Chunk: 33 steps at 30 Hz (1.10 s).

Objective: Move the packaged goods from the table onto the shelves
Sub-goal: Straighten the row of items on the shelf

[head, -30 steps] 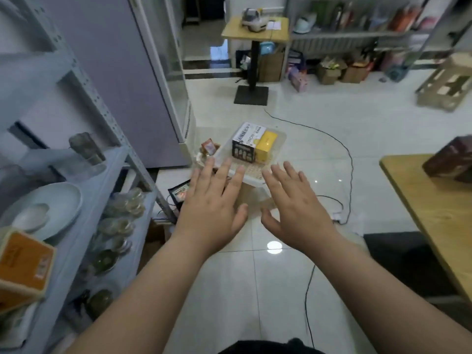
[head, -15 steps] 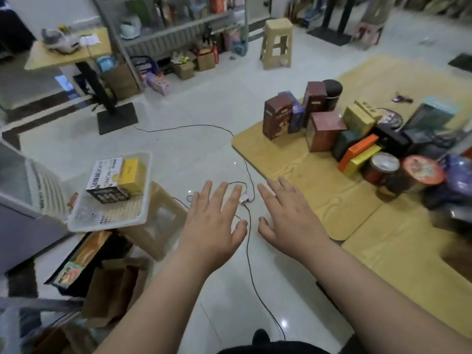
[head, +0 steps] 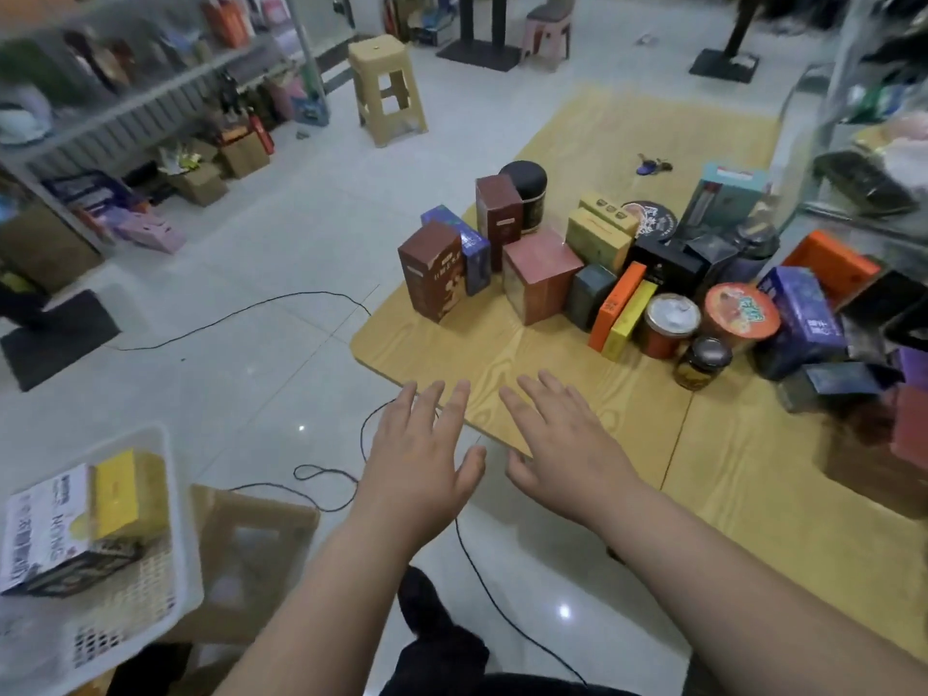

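Head camera: I'm looking down on a pale wood-grain table (head: 502,344), and the packaged goods are bunched across its middle and right side. Labels first. The tall brown carton (head: 432,278) at the front has gold print I can't read through the blur. The flat orange box (head: 615,306) and the flat yellow box (head: 627,319), standing on edge and touching, are just as unclear. There's an orange-lidded round tub (head: 740,313) with a bright picture on top, a silver-lidded tin (head: 670,326) just beside it, and a small dark-lidded glass jar (head: 703,361) in front of both.

Down at the lower left is a white perforated plastic basket (head: 165,570) holding a white-and-black box (head: 45,535). Its big letters look like "KONG", though I can't be sure. A plain yellow box (head: 120,494) sits against it.

For room to move, the table's near corner is bare wood in front of the cartons. A thin black cable (head: 251,313) loops over the tiled floor to its left.

My left hand (head: 417,459) is spread flat, palm down, just off the table's edge, with nothing in it. My right hand (head: 567,444) is spread the same way over the bare corner and holds nothing. I can't tell whether it touches the wood.
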Each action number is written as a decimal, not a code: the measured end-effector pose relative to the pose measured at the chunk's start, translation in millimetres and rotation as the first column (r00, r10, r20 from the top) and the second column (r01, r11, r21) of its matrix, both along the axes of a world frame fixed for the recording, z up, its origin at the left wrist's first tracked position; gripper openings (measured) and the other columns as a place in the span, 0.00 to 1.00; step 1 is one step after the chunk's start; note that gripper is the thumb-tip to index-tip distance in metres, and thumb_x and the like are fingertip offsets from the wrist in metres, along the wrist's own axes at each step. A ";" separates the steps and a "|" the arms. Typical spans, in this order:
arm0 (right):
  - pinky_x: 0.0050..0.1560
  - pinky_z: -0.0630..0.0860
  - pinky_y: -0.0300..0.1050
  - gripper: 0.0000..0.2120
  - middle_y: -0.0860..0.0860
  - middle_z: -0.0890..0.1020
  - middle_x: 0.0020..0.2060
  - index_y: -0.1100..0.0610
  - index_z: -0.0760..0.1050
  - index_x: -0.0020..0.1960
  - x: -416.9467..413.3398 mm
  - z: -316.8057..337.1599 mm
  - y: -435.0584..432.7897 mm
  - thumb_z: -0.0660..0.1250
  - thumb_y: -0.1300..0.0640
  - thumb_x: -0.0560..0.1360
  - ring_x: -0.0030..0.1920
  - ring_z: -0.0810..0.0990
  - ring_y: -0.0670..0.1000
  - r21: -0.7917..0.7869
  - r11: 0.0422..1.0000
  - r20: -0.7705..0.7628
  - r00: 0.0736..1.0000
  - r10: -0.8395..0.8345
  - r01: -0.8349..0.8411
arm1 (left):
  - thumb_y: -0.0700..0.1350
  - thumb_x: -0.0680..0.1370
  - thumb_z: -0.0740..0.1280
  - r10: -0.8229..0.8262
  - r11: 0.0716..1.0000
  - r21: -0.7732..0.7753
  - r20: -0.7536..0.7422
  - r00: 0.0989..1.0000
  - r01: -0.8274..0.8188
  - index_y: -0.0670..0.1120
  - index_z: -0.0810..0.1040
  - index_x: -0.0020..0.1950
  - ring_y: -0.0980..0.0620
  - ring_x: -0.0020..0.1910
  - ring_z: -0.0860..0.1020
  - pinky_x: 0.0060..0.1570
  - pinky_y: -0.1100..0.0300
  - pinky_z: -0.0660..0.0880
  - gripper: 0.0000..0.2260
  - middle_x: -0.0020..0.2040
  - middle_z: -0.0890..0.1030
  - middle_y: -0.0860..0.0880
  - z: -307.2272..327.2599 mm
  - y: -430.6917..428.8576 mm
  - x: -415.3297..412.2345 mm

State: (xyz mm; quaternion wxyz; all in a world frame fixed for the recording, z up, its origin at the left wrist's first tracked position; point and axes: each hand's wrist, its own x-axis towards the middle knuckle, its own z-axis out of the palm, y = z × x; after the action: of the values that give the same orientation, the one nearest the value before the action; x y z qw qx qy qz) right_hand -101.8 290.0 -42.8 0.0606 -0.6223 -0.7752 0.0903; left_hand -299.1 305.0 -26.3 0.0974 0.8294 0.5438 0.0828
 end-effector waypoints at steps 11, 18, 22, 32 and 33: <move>0.79 0.53 0.56 0.33 0.55 0.58 0.80 0.51 0.55 0.81 -37.3 2.8 137.0 0.60 0.46 0.80 0.81 0.51 0.58 -0.132 0.962 0.014 0.971 -0.238 0.237 | 0.64 0.74 0.47 -0.128 0.987 -0.096 -0.002 0.992 0.127 0.45 0.61 0.80 0.40 0.77 0.62 0.76 0.50 0.57 0.39 0.76 0.68 0.41 -3.0 184.2 -40.3; 0.79 0.55 0.56 0.32 0.56 0.62 0.78 0.52 0.59 0.80 -23.0 -6.3 219.9 0.63 0.46 0.78 0.79 0.56 0.58 -0.113 0.950 -0.057 0.953 -0.299 0.291 | 0.56 0.74 0.61 -0.002 0.988 -0.150 0.127 0.992 0.021 0.44 0.62 0.79 0.38 0.74 0.63 0.73 0.46 0.62 0.35 0.73 0.67 0.39 -14.6 266.8 -14.7; 0.75 0.62 0.54 0.33 0.57 0.64 0.76 0.53 0.60 0.78 0.5 -9.0 287.7 0.66 0.47 0.77 0.76 0.61 0.58 -0.083 0.925 -0.197 0.904 -0.379 0.370 | 0.51 0.74 0.70 0.087 0.986 -0.151 0.127 0.988 -0.067 0.46 0.62 0.79 0.35 0.75 0.60 0.71 0.39 0.65 0.35 0.74 0.63 0.38 -34.1 305.1 3.4; 0.53 0.70 0.49 0.45 0.58 0.66 0.68 0.49 0.50 0.79 38.4 -50.7 434.2 0.74 0.42 0.73 0.63 0.73 0.61 -0.279 0.778 -0.323 0.708 -0.628 0.563 | 0.48 0.72 0.75 0.370 0.900 -0.327 0.218 0.903 -0.290 0.48 0.68 0.64 0.42 0.57 0.75 0.52 0.52 0.74 0.25 0.66 0.61 0.46 -66.8 354.4 36.5; 0.50 0.69 0.48 0.43 0.58 0.66 0.66 0.48 0.52 0.77 39.6 -55.9 437.3 0.74 0.44 0.73 0.61 0.75 0.61 -0.277 0.768 -0.358 0.680 -0.640 0.577 | 0.47 0.72 0.75 0.395 0.889 -0.350 0.254 0.883 -0.297 0.48 0.67 0.64 0.44 0.57 0.74 0.51 0.54 0.73 0.26 0.66 0.61 0.47 -68.7 353.3 36.9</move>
State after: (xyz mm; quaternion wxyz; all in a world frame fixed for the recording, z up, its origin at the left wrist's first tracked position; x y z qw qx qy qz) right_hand -62.3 727.3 -98.7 0.2132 -0.8110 -0.4812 0.2554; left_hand -262.2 658.3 -95.0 0.2922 0.6685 0.6677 0.1478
